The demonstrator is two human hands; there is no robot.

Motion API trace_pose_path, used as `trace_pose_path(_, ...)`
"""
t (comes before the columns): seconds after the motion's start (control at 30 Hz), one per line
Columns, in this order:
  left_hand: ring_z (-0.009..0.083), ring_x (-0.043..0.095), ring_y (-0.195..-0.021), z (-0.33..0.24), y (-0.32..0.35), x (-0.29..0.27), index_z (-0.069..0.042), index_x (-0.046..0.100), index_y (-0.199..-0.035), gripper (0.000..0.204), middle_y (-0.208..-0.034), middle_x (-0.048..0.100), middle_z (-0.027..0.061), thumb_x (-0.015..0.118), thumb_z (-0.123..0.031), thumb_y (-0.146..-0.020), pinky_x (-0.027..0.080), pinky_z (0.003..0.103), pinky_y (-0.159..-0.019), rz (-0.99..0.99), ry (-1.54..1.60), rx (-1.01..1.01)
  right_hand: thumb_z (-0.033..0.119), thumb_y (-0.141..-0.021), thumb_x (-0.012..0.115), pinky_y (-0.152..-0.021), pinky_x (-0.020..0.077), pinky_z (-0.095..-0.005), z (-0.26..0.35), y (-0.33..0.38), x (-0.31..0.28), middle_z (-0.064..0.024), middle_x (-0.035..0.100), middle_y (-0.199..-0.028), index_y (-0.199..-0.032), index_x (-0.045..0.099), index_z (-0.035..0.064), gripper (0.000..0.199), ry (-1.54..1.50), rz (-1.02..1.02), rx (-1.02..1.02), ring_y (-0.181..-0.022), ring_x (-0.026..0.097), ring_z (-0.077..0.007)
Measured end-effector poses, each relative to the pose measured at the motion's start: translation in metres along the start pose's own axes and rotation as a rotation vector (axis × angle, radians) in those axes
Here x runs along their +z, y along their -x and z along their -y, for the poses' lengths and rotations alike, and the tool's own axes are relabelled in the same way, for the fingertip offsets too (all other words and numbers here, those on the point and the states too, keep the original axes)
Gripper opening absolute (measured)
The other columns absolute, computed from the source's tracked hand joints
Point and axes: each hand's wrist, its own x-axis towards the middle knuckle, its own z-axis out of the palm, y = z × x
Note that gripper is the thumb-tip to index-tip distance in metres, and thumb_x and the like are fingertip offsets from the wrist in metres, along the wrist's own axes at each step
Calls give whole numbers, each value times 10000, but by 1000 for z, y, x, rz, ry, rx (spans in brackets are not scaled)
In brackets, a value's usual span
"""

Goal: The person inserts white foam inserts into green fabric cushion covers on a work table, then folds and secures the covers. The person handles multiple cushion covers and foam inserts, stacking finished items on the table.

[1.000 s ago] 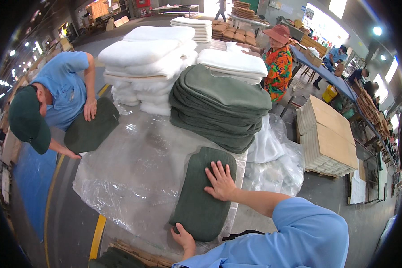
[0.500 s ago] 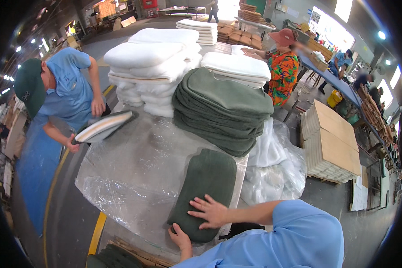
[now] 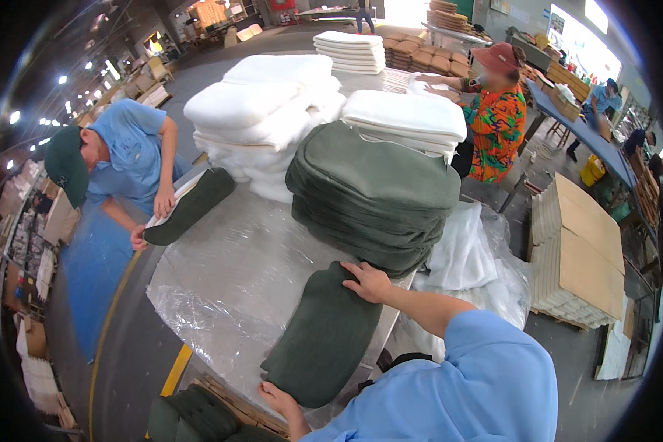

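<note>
A single dark green cushion cover (image 3: 324, 339) is being pressed flat on the plastic-covered counter (image 3: 228, 272) by open hands, the left hand (image 3: 276, 398) at its near end and the right hand (image 3: 368, 280) at its far end, while a tall stack of green covers (image 3: 372, 195) is waiting just beside it.

The flat dark-green felt cushion cover (image 3: 324, 335) hides the left hand's (image 3: 276, 398) fingertips. The table (image 3: 228, 272) lies hidden beneath clear plastic sheeting (image 3: 221, 295).
</note>
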Motion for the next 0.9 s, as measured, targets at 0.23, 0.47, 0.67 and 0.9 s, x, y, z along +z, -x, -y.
trace_pose_path(0.23, 381, 532, -1314, 23, 112, 29, -42, 220, -1650, 993, -1512, 466, 272, 842, -269, -909, 458, 459, -1116, 21, 302, 69, 614, -1022, 551, -1005, 536, -537, -20, 15, -3, -285, 637, -1290, -1622, 382, 258, 718, -60, 2, 41, -1148, 664, -479)
trace_pose_path(0.47, 353, 605, -1247, 5, 72, 36, -8, 326, -1598, 725, -1495, 519, 201, 704, -264, -1034, 542, 475, -1045, 45, 497, -160, 666, -1016, 512, -1068, 503, -539, -41, -1, 1, -316, 615, -1391, -1649, 345, 211, 798, -172, 49, 31, -1234, 631, -500)
trace_pose_path(0.67, 374, 624, -1209, -25, 59, -59, -113, 372, -1616, 775, -1454, 575, 193, 766, -356, -995, 567, 488, -927, 5, 214, -154, 684, -941, 665, -771, 616, -443, -4, 7, -68, -213, 536, -1518, -1706, 227, 194, 1008, -511, 679, 193, -1023, 713, -354)
trace_pose_path(0.9, 322, 652, -1085, -38, 51, -64, -130, 362, -1609, 771, -1500, 502, 193, 700, -503, -1025, 584, 469, -842, 384, -66, -227, 721, -880, 719, -676, 578, -369, 13, 35, -104, -172, 574, -1382, -1689, 249, 137, 1103, -667, 769, 341, -857, 658, -210)
